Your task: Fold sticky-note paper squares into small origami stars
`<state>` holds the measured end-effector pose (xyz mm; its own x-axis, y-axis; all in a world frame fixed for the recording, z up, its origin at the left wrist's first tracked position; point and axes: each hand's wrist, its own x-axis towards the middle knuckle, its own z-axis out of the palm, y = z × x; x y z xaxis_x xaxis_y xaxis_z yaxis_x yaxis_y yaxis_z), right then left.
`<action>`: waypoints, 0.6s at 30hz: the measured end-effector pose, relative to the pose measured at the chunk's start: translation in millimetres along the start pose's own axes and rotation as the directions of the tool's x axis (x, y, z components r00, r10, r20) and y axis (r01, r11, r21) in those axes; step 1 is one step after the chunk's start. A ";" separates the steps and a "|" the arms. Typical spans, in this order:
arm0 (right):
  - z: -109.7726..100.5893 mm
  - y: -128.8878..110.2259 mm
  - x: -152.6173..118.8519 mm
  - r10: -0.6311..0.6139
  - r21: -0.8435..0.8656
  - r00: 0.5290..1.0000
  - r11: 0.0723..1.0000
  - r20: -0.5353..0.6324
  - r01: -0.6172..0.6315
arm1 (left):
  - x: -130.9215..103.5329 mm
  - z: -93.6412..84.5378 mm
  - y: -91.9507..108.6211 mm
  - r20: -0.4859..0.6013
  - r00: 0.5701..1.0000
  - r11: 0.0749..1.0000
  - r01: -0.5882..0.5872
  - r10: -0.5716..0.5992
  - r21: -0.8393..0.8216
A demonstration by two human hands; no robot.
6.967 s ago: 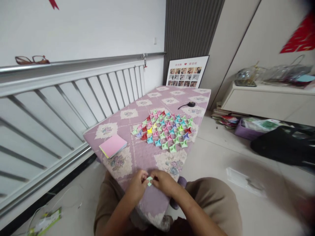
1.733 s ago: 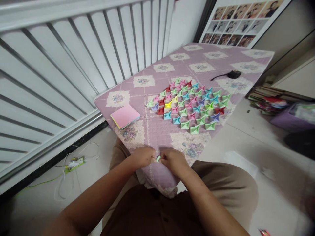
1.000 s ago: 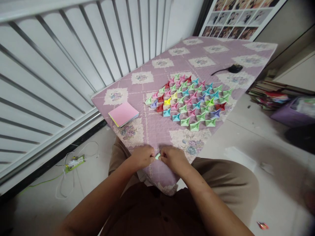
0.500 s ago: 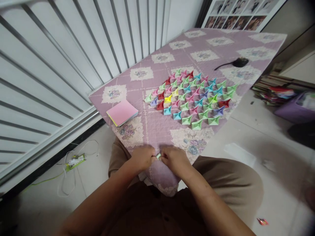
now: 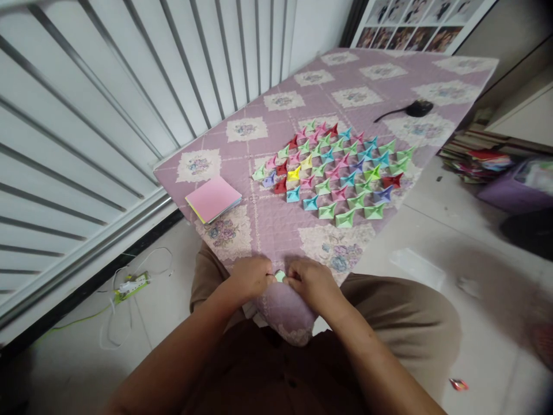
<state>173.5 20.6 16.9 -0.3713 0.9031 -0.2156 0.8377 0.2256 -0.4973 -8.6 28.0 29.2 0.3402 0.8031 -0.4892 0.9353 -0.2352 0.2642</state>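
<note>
Pinching a small pale green paper [image 5: 280, 276] between our two hands, we have the left hand [image 5: 253, 278] at its left side and the right hand [image 5: 314, 282] at its right, both with fingers curled in. Neither hand is clearly nearer; the paper bridges the narrow gap, and our fingers hide its ends, so we cannot tell its long axis. It sits over the near corner of the flowered tablecloth [image 5: 276, 230]. Farther off, ahead and to the left, lies our pink-topped paper stack [image 5: 213, 200]; ahead and to the right, the folded paper pieces [image 5: 327, 210] spread in slanting rows.
</note>
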 end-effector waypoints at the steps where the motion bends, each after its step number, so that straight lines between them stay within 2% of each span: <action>1: -0.8 0.7 0.1 0.007 0.008 1.000 1.000 0.008 -0.007 | 0.2 -0.7 -0.4 0.005 1.000 1.000 0.003 -0.003 -0.011; 7: -6.0 0.2 3.8 0.042 -0.053 0.996 0.998 0.076 -0.038 | 1.4 -6.7 1.6 0.047 0.999 1.000 0.021 -0.020 -0.016; 11: -8.8 -1.2 8.4 0.052 -0.106 0.994 0.993 0.098 -0.041 | 1.3 -8.3 4.4 0.035 0.999 1.000 0.020 -0.021 0.014; 15: -11.0 -1.9 9.2 0.057 -0.046 0.992 0.998 0.108 -0.053 | 0.2 -3.8 2.2 0.012 1.000 1.000 0.010 -0.010 -0.009; 18: -9.6 0.0 4.0 0.021 0.053 0.998 0.998 0.054 -0.024 | -1.8 2.5 -1.5 -0.039 0.999 0.999 0.012 -0.014 -0.051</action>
<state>175.9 27.7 24.1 -0.3748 0.8867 -0.2708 0.8237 0.1845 -0.5362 -10.4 25.6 27.6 0.3233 0.8271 -0.4597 0.9331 -0.1978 0.3004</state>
